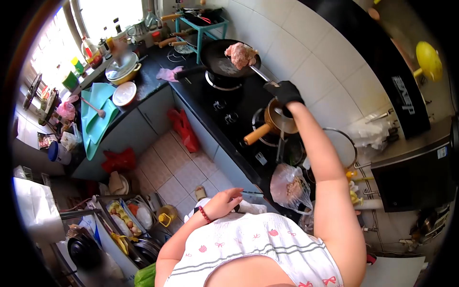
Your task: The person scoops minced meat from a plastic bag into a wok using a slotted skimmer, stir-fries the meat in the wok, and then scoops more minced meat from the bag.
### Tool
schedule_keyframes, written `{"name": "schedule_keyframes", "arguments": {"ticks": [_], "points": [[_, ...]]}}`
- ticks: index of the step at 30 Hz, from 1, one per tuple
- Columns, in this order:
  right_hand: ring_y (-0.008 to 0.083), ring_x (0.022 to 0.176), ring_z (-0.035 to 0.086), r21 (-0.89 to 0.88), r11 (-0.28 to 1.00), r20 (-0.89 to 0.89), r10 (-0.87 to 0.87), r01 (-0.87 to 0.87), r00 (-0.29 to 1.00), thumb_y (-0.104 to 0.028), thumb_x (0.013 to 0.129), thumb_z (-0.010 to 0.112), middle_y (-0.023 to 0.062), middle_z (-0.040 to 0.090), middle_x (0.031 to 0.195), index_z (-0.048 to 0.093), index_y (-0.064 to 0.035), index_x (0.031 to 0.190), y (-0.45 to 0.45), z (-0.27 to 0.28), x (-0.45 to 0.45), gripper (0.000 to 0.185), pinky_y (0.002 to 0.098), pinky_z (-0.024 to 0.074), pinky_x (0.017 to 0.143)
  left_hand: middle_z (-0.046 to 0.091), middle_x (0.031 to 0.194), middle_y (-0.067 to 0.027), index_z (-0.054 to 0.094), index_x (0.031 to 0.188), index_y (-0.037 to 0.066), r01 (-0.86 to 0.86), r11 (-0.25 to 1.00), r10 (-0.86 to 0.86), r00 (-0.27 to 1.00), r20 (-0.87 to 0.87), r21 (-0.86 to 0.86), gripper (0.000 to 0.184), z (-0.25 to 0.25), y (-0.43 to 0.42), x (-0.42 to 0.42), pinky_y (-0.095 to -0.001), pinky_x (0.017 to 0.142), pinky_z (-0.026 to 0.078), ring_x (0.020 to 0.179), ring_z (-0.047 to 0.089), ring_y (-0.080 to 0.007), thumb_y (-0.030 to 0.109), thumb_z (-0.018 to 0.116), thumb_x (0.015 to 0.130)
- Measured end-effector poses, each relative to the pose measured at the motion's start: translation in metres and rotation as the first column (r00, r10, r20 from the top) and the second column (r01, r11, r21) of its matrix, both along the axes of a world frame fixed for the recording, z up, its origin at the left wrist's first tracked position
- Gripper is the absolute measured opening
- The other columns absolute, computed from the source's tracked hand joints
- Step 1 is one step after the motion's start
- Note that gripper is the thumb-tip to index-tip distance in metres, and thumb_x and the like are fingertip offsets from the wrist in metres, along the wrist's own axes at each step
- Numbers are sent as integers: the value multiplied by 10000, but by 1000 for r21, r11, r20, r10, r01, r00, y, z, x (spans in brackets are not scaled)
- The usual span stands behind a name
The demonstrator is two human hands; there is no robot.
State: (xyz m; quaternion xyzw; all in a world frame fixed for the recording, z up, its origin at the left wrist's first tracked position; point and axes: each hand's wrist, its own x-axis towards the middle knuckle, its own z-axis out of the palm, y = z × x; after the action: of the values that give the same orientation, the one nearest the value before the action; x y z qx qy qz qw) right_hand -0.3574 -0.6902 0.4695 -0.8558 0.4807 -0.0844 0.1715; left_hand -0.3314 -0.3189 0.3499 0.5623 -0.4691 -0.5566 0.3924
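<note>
My right hand [287, 93], in a black glove, is closed around the handle of a long metal cooking utensil [260, 73]. A lump of raw minced meat [241, 55] sits on its far end and hides the head, so I cannot tell its kind. The lump is over a black frying pan [215, 55] on the back burner. Below my right hand a small pot with a wooden handle [258, 134] stands on the nearer burner. My left hand [224, 203], with a red bead bracelet at the wrist, lies at my waist, its fingers stretched out.
A clear plastic bag [290, 189] with minced meat inside lies at the counter's near end. A lidded pot [123, 69], a white lidded bowl [124, 93] and a turquoise mat [98, 112] are on the left counter. A range hood [397, 91] overhangs on the right.
</note>
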Motion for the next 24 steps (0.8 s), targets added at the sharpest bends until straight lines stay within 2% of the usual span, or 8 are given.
{"name": "schedule_keyframes", "arguments": {"ticks": [1,2,5,10,11,14,17,24], "points": [[357,901,614,22,999,-72,-25,27,997,-526,738,616,209,641,899,679,-55,890,-4,-5,27,499,407,473,782,610,1111,-156,476,1236,-10,-34,999,34,999,0,10,364,-1,7,12,-312,857,466,992,604,-228,156,496,913],[363,926,603,2,1000,-72,-11,11,997,-500,748,615,211,632,957,658,-76,981,-6,-14,46,486,412,472,803,604,1118,-156,481,1232,-11,-69,997,69,998,-1,21,363,-2,13,23,-312,854,466,991,602,-229,157,500,911],[357,979,584,-4,997,-6,-73,73,997,-405,728,672,221,605,1047,604,-86,1072,-13,-49,97,474,422,472,827,579,1168,-143,486,1233,-8,-162,984,165,986,-31,76,368,-9,29,50,-316,856,464,1014,586,-218,161,509,907],[343,947,601,-39,994,28,-101,102,994,-333,704,708,191,630,995,612,-33,1031,-24,-92,138,454,408,477,819,588,1163,-132,488,1240,0,-242,963,250,967,-53,122,369,-20,45,82,-313,859,459,1021,578,-201,178,502,918],[341,939,604,-57,994,21,-96,98,995,-329,709,706,186,634,983,622,-31,1014,-24,-96,142,434,406,478,818,597,1144,-120,486,1241,-1,-249,960,259,964,-63,127,370,-21,45,87,-284,802,472,987,580,-175,188,495,923],[321,910,619,-113,991,-122,-89,76,988,-343,732,685,178,643,952,651,-44,970,-22,-98,147,384,399,486,801,594,1143,-102,492,1238,5,-265,952,286,948,-142,152,365,-22,43,99,-252,734,474,970,569,-147,193,494,925],[328,862,630,-203,978,-222,-99,53,970,-448,743,648,164,652,934,677,-90,919,-21,-97,148,400,435,494,745,590,1146,-90,497,1232,5,-255,959,277,937,-211,126,357,-23,37,107,-229,680,466,966,555,-128,190,493,926],[316,842,642,-315,947,-281,-157,63,947,-383,797,595,144,662,914,680,-75,886,-30,-97,148,331,416,507,724,596,1129,-113,504,1212,-16,-196,979,205,953,-225,61,341,-36,33,108,-277,852,451,1037,558,-177,174,486,929]]}}
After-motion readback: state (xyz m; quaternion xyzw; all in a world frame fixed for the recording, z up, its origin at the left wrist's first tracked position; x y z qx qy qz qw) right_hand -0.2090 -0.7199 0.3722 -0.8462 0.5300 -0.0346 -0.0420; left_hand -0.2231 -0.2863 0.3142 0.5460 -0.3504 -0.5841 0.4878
